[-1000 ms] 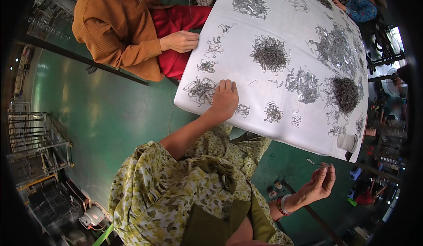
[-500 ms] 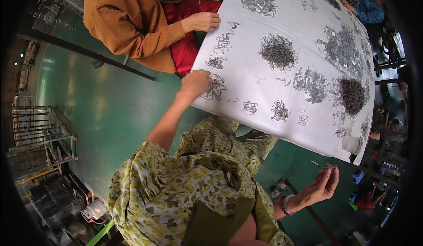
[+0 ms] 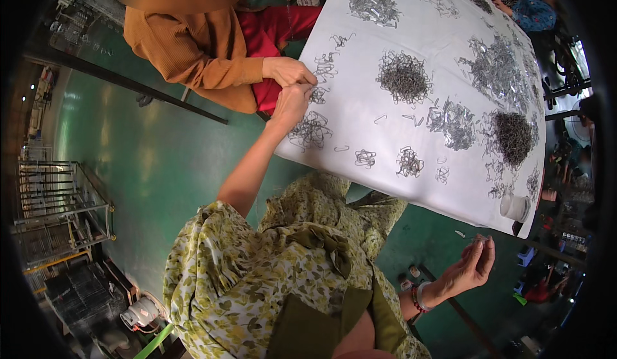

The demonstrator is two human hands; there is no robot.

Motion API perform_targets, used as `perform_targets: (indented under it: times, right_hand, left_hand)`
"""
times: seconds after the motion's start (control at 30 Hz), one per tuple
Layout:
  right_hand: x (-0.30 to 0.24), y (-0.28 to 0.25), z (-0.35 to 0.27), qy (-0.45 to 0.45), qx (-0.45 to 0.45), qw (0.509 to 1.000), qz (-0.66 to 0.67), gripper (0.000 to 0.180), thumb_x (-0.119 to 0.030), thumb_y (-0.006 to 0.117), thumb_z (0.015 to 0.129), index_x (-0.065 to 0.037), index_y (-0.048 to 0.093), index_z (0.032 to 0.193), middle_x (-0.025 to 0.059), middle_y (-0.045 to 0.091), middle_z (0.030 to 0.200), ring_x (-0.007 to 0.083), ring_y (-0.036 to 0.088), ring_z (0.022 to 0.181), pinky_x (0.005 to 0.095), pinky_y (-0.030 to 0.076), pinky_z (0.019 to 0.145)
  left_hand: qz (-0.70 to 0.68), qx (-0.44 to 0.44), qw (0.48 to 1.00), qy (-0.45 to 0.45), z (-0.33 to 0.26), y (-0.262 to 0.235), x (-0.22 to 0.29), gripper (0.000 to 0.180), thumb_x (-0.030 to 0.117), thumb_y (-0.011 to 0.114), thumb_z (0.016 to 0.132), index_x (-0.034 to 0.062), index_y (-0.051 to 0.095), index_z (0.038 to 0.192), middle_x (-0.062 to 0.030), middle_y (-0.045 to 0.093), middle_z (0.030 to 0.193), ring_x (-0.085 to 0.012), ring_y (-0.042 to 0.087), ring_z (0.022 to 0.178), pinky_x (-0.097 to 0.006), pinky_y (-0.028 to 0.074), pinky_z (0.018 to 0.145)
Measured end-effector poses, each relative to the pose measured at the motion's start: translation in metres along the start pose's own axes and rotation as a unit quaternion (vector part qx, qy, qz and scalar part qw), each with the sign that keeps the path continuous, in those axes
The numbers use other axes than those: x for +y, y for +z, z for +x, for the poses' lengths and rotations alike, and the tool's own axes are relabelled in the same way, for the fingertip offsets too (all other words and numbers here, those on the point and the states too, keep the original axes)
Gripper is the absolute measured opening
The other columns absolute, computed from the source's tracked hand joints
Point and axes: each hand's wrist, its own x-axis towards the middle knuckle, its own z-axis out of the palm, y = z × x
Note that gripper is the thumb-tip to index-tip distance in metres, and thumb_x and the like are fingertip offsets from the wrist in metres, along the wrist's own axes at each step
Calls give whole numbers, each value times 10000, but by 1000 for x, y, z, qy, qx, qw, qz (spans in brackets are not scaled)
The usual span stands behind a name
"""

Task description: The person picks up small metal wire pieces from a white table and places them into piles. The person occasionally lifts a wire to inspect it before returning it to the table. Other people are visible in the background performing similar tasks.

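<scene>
Hard to make out

Can't tell touching from just-beside for left hand [image 3: 292,106] and co-worker's hand [image 3: 287,71]. Can't see the whole wire pile [image 3: 319,95] behind those, or white table [image 3: 357,111] past top edge. Can't ID tiny sliver [image 3: 460,234] pinched in right hand [image 3: 472,268].

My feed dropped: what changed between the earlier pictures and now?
The left hand moved forward and left, from the near-left wire pile to the table's left edge, close by the co-worker's hand, which shifted nearer. Whether anything is gripped there is hidden. The right hand still holds its thin item beside the table.
</scene>
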Motion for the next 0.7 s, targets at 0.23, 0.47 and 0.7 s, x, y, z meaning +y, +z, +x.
perform_targets:
  times: [0.23,0.47,0.7]
  right_hand:
    - [-2,-3,-8,6,32,999,-17,209,-32,630,874,49,619,1067,125,664,899,65,520,666,179,344,520]
    - [0,-4,-9,16,48,999,-18,210,-13,614,879,59,614,1077,122,658,916,68,519,670,175,345,522]
    - [-3,-10,-12,22,40,998,-40,209,-4,605,882,52,617,1083,133,655,922,73,539,691,166,374,540]
  left_hand:
    - [55,-26,995,77,32,-18,56,202,101,684,750,22,699,936,-204,656,787,-339,651,779,-415,499,693]
    - [52,-125,990,-48,193,-5,2,305,100,708,736,122,702,1040,-170,676,1005,-304,641,972,-385,494,851]
    - [116,-100,983,104,242,60,-38,387,98,741,717,123,674,1098,-147,684,954,-260,650,953,-349,493,859]
